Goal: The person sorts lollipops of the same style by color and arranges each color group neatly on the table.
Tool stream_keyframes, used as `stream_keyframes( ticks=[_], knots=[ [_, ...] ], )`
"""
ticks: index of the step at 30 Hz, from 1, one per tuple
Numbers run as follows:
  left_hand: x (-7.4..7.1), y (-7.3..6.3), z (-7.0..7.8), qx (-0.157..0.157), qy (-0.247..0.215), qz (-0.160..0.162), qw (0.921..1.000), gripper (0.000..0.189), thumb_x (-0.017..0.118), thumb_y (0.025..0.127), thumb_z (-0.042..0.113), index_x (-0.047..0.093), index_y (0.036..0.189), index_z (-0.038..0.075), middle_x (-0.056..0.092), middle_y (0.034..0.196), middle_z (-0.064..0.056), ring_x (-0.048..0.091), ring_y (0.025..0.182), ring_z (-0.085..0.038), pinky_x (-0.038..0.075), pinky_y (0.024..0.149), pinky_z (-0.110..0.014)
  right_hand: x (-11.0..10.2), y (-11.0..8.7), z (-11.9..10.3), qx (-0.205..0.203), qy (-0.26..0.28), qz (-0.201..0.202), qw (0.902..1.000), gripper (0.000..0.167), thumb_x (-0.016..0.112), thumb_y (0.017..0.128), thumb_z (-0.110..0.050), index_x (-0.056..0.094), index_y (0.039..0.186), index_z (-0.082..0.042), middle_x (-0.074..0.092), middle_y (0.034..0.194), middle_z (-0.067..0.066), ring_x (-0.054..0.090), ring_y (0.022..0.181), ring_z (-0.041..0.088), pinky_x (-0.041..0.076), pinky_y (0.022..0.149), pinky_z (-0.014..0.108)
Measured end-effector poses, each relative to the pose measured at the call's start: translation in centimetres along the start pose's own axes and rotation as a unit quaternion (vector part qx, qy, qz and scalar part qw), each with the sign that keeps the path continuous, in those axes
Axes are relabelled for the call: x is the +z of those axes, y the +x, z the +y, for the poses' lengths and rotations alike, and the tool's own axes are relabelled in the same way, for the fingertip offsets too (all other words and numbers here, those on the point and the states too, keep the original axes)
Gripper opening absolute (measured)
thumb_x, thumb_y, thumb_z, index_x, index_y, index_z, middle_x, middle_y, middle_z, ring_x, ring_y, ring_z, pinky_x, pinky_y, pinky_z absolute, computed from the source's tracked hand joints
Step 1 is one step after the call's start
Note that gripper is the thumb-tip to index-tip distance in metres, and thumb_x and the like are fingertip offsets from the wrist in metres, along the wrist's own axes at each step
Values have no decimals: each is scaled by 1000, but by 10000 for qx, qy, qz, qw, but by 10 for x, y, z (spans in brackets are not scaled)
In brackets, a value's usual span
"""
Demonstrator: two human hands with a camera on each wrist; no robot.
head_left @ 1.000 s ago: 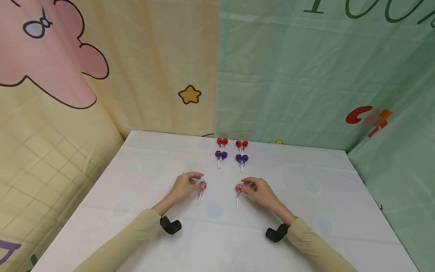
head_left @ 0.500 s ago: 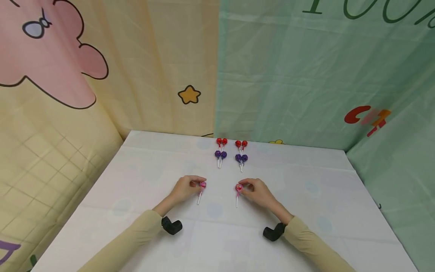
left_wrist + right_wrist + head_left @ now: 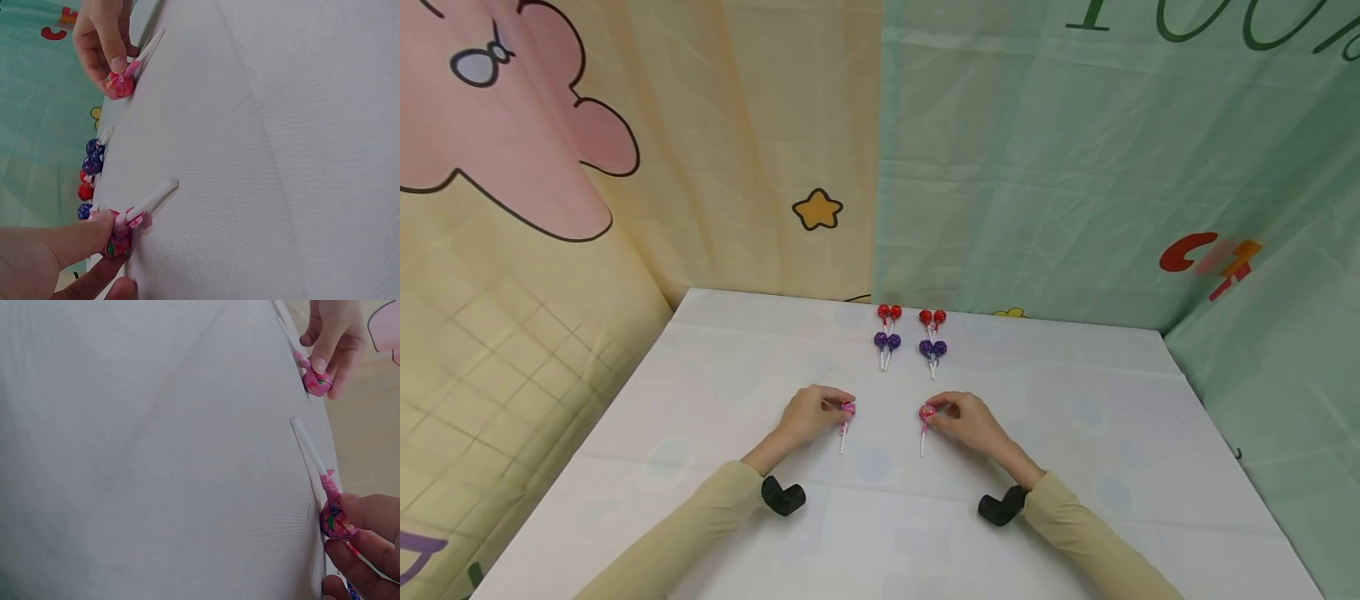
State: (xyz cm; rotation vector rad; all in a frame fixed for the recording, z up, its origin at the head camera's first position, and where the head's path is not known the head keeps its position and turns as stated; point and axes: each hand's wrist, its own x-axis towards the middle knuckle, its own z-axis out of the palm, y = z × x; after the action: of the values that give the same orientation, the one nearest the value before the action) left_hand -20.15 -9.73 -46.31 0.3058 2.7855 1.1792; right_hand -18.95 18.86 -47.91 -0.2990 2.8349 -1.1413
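Note:
My left hand (image 3: 809, 414) pinches the wrapped head of a pink lollipop (image 3: 119, 240) between thumb and fingers. Its white stick points back toward me, low over the white table. Opposite it, my right hand (image 3: 972, 422) pinches a second pink lollipop (image 3: 337, 520) by the head in the same manner, its stick also pointing toward me. A gap of bare cloth separates the two. Beyond the hands lie two purple lollipops (image 3: 887, 341) on the left and two more purple lollipops (image 3: 933, 348) on the right, heads side by side and sticks converging.
Behind the purple ones are red lollipops in a left pair (image 3: 890, 312) and a right pair (image 3: 933, 317), near the far edge of the white table (image 3: 1075, 392). Printed curtains (image 3: 760, 150) hang close behind that edge. Black wrist cameras (image 3: 784, 497) sit at both cuffs.
The left fingers have closed onto the pink lollipop's head, and its stick has swung slightly to the right. The right fingers have also drawn in around theirs. Purple and red lollipops stay put.

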Motion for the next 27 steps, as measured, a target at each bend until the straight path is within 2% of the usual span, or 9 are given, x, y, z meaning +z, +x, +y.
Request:
stream_keyframes(
  ticks=[9, 19, 27],
  knots=[
    [2, -1, 2, -17, 107, 125, 9999, 20, 78, 79, 17, 77, 99, 17, 74, 89, 1, 59, 72, -8, 42, 65, -26, 1, 2, 1, 265, 125, -83, 9995, 24, 72, 85, -19, 72, 108, -11, 65, 91, 2, 50, 80, 14, 40, 68, 27],
    [2, -3, -1, 69, 98, 270, 9996, 20, 78, 79, 17, 77, 99, 17, 75, 90, 0, 59, 72, -9, 43, 65, -26, 2, 3, 1, 201, 110, -62, 9997, 24, 72, 85, -20, 72, 107, -12, 63, 87, 1, 48, 78, 14, 38, 66, 27],
    [3, -1, 0, 87, 115, 237, 9996, 21, 79, 78, 19, 76, 99, 16, 74, 86, 2, 59, 72, -8, 43, 66, -26, 1, 2, -2, 263, 42, -92, 9996, 24, 72, 85, -21, 72, 107, -12, 65, 90, 1, 49, 78, 13, 39, 67, 27]
  ],
)
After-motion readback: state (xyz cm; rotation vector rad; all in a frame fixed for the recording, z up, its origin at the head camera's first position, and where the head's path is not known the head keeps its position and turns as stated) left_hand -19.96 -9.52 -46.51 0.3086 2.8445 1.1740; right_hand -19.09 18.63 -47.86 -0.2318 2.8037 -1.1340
